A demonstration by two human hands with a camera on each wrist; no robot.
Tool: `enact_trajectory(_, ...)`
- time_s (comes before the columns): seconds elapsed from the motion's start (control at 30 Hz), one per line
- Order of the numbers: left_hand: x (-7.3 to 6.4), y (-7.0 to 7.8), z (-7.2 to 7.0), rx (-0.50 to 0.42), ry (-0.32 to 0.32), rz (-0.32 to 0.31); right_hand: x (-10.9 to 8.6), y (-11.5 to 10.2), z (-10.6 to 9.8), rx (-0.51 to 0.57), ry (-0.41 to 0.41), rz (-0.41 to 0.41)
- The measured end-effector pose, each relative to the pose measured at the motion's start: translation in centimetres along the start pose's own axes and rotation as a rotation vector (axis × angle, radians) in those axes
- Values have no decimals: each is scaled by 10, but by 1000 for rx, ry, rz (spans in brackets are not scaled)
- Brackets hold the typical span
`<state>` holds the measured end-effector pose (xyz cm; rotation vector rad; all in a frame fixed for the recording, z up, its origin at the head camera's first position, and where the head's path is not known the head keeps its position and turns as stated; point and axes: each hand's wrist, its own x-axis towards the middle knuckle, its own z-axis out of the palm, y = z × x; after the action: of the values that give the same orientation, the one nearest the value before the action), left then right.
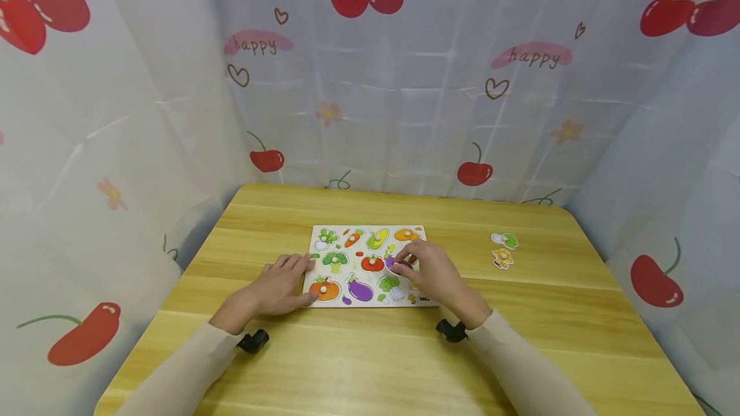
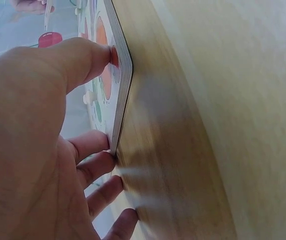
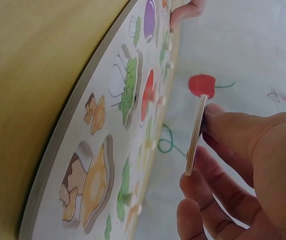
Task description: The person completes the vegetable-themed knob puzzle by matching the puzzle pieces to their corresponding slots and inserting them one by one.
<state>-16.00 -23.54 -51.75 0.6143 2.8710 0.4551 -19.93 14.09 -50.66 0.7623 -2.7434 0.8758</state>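
A wooden vegetable puzzle board [image 1: 347, 250] lies flat on the table. My right hand [image 1: 433, 271] pinches a purple eggplant piece [image 3: 196, 135] above the board's right half; the right wrist view shows this piece edge-on, apart from the board. My left hand [image 1: 280, 284] rests at the board's left edge, its thumb on the near left corner and its other fingers spread along the side and on the table. A printed eggplant recess [image 1: 360, 289], a leafy cabbage recess [image 3: 124, 85] and a mushroom recess [image 3: 87, 185] show along the near side.
To the right of the board lie a green-and-white cabbage piece [image 1: 505, 240] and a yellow mushroom piece [image 1: 502, 259]. Several knobbed pieces sit in the board, including a tomato [image 1: 372, 264] and broccoli [image 1: 335, 261]. A cherry-patterned curtain [image 1: 370, 95] surrounds the wooden table [image 1: 370, 358].
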Motion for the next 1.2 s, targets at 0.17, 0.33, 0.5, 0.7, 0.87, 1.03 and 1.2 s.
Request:
enact_trajectory(0.17,0,-1,2,-17,-4,-9,2,-7,5,-2,-10,-22)
enact_trajectory(0.33,1,-4,3,-1,-1,-9,4,-15,10,10,-46,-39)
enact_trajectory(0.5,4,-5,3,16,-5,-3,7,-19,13,-4,-69,-34)
enact_trajectory(0.7,3,-4,3,13,-14,-9,10,-23,18,6,-78,-57)
enact_trajectory(0.87,2,-4,3,22,-2,-1,12,-26,23,6,-88,-84)
enact_trajectory(1.03,3,-5,5,15,2,4,11,-31,25,-3,-90,-99)
enact_trajectory(1.2,4,-6,4,19,1,6,12,-35,29,-5,-87,-109)
